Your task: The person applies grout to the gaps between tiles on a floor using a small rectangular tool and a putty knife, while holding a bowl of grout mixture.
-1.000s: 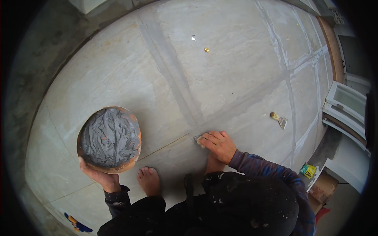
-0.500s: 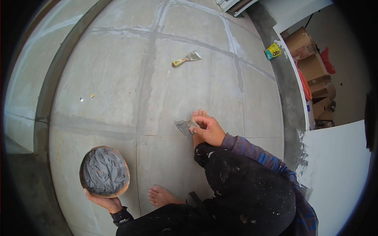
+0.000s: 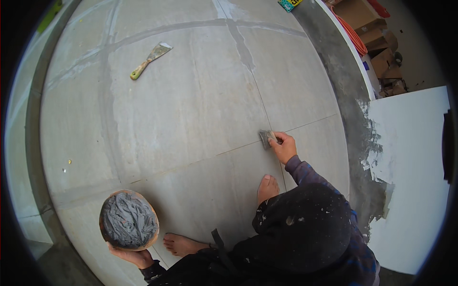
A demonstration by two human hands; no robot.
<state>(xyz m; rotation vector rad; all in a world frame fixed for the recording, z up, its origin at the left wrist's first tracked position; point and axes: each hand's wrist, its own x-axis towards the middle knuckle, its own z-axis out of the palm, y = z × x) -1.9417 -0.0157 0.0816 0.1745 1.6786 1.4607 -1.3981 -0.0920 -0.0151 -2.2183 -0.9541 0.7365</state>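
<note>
My left hand (image 3: 136,257) holds a rounded orange-brown bowl (image 3: 129,220) of thick grey paste from underneath, at the lower left. My right hand (image 3: 285,148) grips a small, grey-smeared flat spreader (image 3: 265,140) at a crossing of thin joints in the pale tiled floor (image 3: 205,95), above my bare right foot (image 3: 268,188). My bare left foot (image 3: 183,245) rests beside the bowl. A putty knife (image 3: 148,62) with a yellow-green handle lies on the tiles at the upper left. Wide grey bands of filler cross the tiles farther off.
A narrow step (image 3: 34,133) runs along the left. At the right are a grey border strip (image 3: 341,95), a white panel (image 3: 408,176), an orange coiled hose (image 3: 350,31) and cardboard boxes (image 3: 384,62). A yellow-teal packet (image 3: 287,5) sits at the top edge. Small bits (image 3: 70,162) dot the floor at left.
The view has turned, so the floor and right-hand border appear shifted. My right hand has moved the spreader forward from beside my foot to the joint crossing; my left hand still holds the bowl.
</note>
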